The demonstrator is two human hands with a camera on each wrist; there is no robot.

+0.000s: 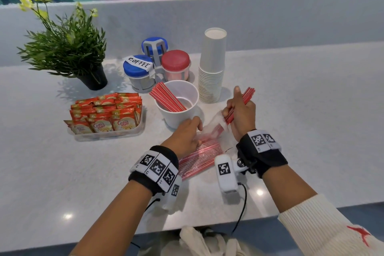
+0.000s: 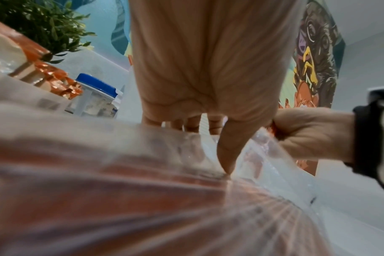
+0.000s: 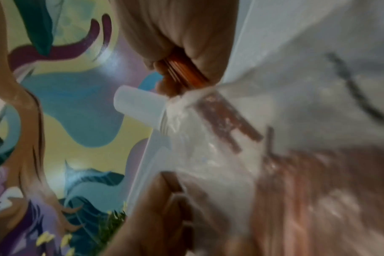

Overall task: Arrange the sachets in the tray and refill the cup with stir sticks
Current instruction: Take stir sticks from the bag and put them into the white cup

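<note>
Stir sticks (image 1: 248, 94), head view: a red bundle clenched in the right hand (image 1: 243, 113), just right of the cup (image 1: 178, 117), and more lean inside it. Left wrist: the left hand (image 2: 208, 69) pinches the plastic bag (image 2: 263, 155), thumb on the film. Right wrist: blurred, fingers wrapped round the sticks.

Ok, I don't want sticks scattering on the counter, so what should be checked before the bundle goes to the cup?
1. The right hand grips the bundle of red stir sticks: ok.
2. Bundle's lower ends free of the clear plastic bag: not ok, they sit in its mouth.
3. The left hand holds that bag down: ok.
4. The round white plastic cup stands upright with room: ok; the red sticks in it lean left.
5. Every stick caught by the fingers: cannot tell.
</note>
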